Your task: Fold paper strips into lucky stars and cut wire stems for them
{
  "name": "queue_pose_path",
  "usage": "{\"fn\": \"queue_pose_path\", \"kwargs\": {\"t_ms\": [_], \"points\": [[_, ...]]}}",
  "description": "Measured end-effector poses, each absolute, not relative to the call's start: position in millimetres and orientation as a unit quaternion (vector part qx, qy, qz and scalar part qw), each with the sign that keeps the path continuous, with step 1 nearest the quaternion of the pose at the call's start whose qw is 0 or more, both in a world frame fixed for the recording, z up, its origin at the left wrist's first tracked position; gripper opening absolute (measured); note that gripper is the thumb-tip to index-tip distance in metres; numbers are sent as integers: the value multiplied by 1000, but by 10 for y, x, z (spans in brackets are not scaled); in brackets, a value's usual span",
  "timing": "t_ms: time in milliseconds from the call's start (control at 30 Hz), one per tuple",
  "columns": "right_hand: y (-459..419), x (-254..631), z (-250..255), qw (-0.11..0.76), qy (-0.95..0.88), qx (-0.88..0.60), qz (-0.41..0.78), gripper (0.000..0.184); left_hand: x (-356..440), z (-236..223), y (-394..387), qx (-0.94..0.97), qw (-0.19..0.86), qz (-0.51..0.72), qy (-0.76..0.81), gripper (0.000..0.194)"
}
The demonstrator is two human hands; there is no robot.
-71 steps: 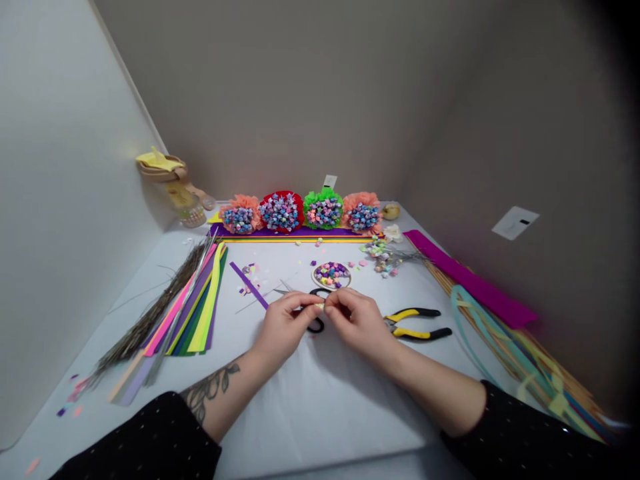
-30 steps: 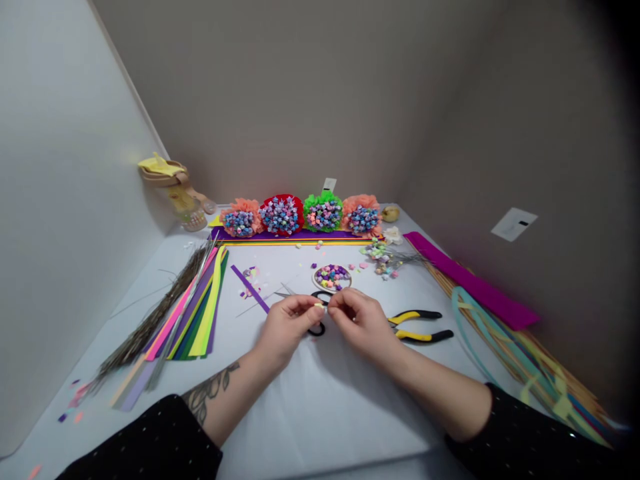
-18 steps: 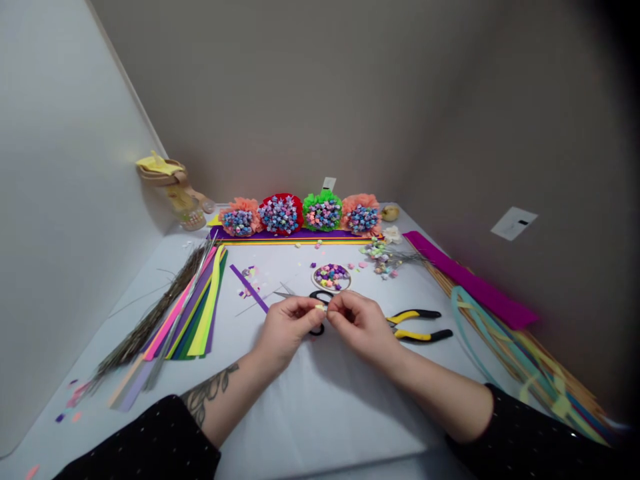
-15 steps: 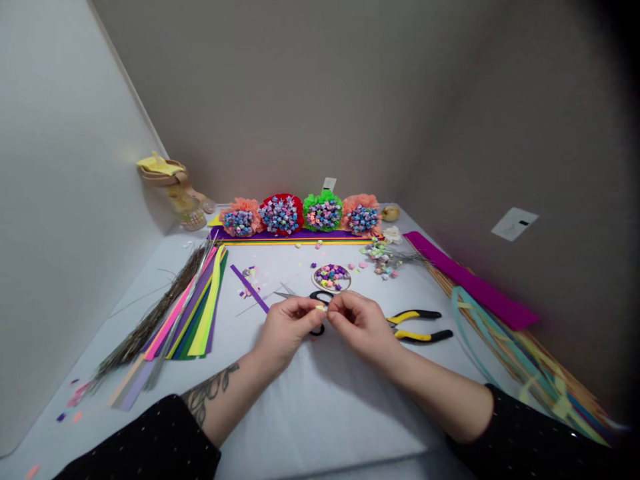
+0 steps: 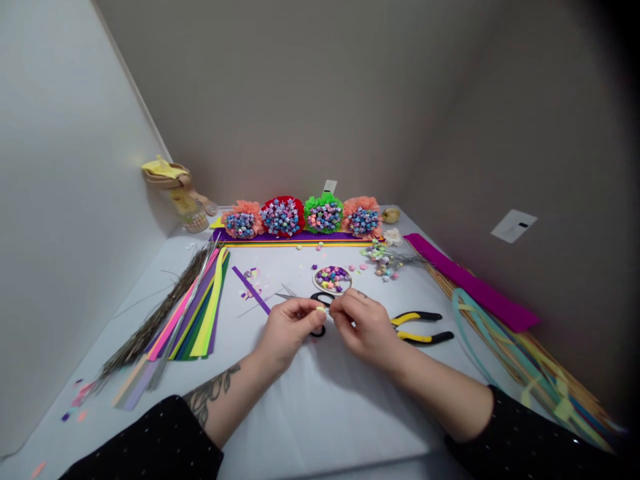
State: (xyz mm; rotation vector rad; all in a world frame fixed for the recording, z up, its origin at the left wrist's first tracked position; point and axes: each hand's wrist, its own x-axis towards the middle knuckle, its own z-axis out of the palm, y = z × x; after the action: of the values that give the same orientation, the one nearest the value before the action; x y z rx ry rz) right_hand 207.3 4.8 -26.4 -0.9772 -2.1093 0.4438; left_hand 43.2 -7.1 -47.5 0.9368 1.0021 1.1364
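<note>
Between thumb and forefinger, my left hand (image 5: pixel 293 330) pinches a tiny pale-yellow folded paper piece (image 5: pixel 321 309), perhaps a paper star. Just to its right, my right hand (image 5: pixel 363 327) is closed with thumb and fingertips together; whether anything sits in them is hidden. Beneath both hands lie black-handled scissors (image 5: pixel 323 299), blades pointing left and partly covered. A purple paper strip (image 5: pixel 250 289) runs up to my left hand. Beyond the fingers is a round dish (image 5: pixel 332 279) of small purple, pink and yellow paper stars.
Yellow-and-black pliers (image 5: pixel 420 327) lie right of my right hand. Paper strips (image 5: pixel 200 320) and a bundle of thin stems (image 5: pixel 160 307) lie left. Star-filled crepe flowers (image 5: pixel 281 217) line the back. A magenta sheet (image 5: pixel 475 287) rests at right, above ribbons and sticks.
My right hand has shifted slightly right and turned, its fingertips drawing a little away from the yellow piece. My left hand keeps its pinch.
</note>
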Motion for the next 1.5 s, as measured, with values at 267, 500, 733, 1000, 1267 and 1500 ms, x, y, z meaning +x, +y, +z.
{"fn": "queue_pose_path", "kwargs": {"t_ms": [267, 500, 733, 1000, 1267, 1500], "points": [[23, 2009, -233, 396, -767, -440, 250, 13, 444, -470, -71, 387, 632, 511, 435, 22], [8, 1979, -269, 401, -737, -456, 298, 12, 461, -480, -75, 371, 630, 525, 436, 19], [3, 1959, -237, 413, -735, -445, 303, 12, 470, -478, -93, 344, 650, 530, 423, 32], [40, 1972, -266, 405, -669, -473, 406, 11, 439, -441, -85, 338, 666, 527, 405, 77], [104, 1997, -256, 428, -564, -465, 531, 18, 440, -405, -51, 276, 657, 552, 433, 49], [110, 2014, -278, 432, -546, -460, 551, 19, 410, -399, -35, 208, 696, 564, 392, 32]]}}
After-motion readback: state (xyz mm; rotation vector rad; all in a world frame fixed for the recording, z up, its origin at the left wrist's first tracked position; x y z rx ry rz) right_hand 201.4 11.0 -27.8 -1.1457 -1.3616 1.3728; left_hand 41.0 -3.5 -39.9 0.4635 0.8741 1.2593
